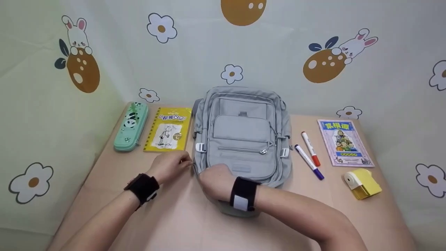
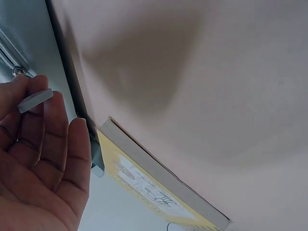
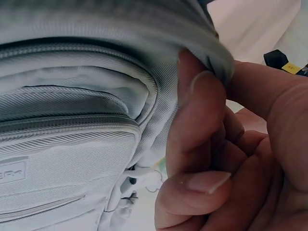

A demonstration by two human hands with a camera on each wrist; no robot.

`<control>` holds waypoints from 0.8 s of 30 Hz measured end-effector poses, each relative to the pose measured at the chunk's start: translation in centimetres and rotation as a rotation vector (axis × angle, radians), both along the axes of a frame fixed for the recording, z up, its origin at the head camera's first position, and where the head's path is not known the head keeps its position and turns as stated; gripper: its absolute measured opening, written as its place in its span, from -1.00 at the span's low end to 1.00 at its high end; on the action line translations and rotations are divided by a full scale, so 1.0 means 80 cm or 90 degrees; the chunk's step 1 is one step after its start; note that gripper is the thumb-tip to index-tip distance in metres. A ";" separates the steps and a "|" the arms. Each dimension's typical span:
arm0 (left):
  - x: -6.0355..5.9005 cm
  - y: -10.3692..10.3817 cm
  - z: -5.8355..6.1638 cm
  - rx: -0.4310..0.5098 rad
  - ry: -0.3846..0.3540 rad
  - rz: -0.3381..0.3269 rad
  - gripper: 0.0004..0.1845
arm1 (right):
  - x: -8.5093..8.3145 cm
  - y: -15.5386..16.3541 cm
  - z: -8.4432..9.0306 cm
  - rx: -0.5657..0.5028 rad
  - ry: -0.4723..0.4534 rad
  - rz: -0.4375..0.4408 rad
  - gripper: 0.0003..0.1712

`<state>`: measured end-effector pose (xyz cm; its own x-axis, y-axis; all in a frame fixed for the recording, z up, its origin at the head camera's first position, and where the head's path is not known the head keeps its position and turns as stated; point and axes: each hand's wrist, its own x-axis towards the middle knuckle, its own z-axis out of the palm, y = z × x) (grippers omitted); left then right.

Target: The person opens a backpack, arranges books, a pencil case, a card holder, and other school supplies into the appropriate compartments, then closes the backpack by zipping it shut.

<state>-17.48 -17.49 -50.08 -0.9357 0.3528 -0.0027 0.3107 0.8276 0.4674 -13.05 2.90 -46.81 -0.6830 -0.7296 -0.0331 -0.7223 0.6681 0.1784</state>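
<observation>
A grey backpack (image 1: 245,127) lies on its back on the table, front pockets facing up. At its lower left side my left hand (image 1: 170,167) pinches a flat grey zipper pull (image 2: 36,100) between thumb and fingers. The metal zipper slider (image 2: 18,71) shows just beyond the fingertips in the left wrist view. My right hand (image 1: 216,180) is at the lower left corner of the bag. In the right wrist view, its thumb and index finger grip a fold of the backpack's edge fabric (image 3: 219,57), and the other fingers are curled.
Left of the bag lie a mint panda pencil case (image 1: 130,127) and a yellow book (image 1: 168,129). To the right are a red-capped marker (image 1: 310,148), a blue-capped marker (image 1: 309,161), a pink-bordered book (image 1: 345,143) and a yellow-and-white pencil sharpener (image 1: 362,183). A patterned curtain (image 1: 198,52) surrounds the table.
</observation>
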 end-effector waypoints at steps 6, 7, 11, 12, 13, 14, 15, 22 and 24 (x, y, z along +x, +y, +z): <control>-0.012 -0.002 -0.003 0.010 0.005 -0.004 -0.95 | 0.003 -0.001 -0.001 -0.002 0.029 0.021 -0.69; -0.015 -0.001 -0.004 0.009 0.006 -0.005 -0.94 | 0.003 -0.001 -0.001 -0.002 0.026 0.020 -0.70; -0.022 0.000 -0.004 -0.002 0.019 -0.011 -0.94 | 0.004 -0.001 -0.001 -0.002 0.028 0.018 -0.71; -0.024 0.000 -0.004 -0.005 0.022 -0.013 -0.95 | 0.004 -0.001 -0.001 0.000 0.028 0.020 -0.70; -0.025 0.000 -0.003 -0.006 0.022 -0.013 -0.95 | 0.004 -0.001 0.000 0.000 0.028 0.022 -0.71; -0.026 0.000 -0.004 -0.007 0.021 -0.013 -0.95 | 0.004 -0.001 0.000 0.001 0.026 0.022 -0.71; -0.027 0.000 -0.003 -0.008 0.020 -0.013 -0.95 | 0.004 -0.001 0.000 0.001 0.022 0.022 -0.70; -0.028 0.000 -0.002 -0.001 -0.001 -0.009 -0.96 | 0.004 0.003 0.004 -0.004 -0.029 0.004 -0.64; -0.027 0.000 -0.002 0.003 0.002 -0.016 -0.95 | 0.006 0.006 0.005 0.001 -0.030 0.000 -0.60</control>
